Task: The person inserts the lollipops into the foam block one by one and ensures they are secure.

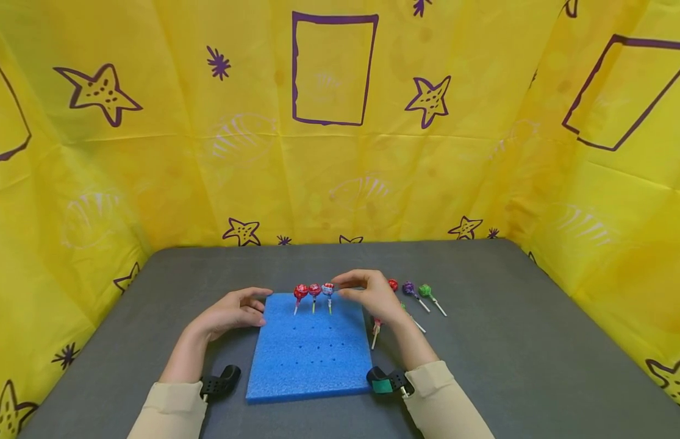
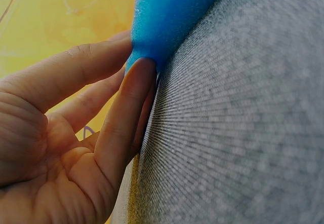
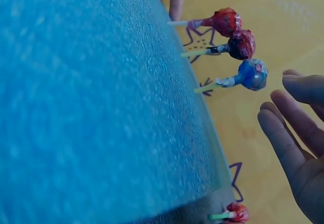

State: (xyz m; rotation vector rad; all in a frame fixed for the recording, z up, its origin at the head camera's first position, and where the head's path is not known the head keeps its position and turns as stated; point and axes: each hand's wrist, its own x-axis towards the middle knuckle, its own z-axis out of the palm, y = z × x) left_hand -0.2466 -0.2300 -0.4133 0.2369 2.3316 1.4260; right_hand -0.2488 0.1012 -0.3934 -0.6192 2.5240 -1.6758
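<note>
A blue foam board (image 1: 312,378) with several small holes lies on the dark table. Three wrapped lollipops stand upright in a row near its back edge: a red lollipop (image 1: 300,291), a dark red lollipop (image 3: 242,45) and a blue lollipop (image 3: 252,75). My left hand (image 1: 233,312) holds the board's back left corner between thumb and fingers; its fingertips (image 2: 140,73) touch the foam in the left wrist view. Beside the blue lollipop, my right hand (image 1: 372,299) is apart from it, fingers loosely bent and holding nothing.
Right of the board lie several loose lollipops, among them a purple lollipop (image 1: 409,289), a green lollipop (image 1: 425,291) and a red lollipop (image 1: 393,285); my right arm partly covers others. A yellow patterned curtain (image 1: 329,183) surrounds the table's back and sides.
</note>
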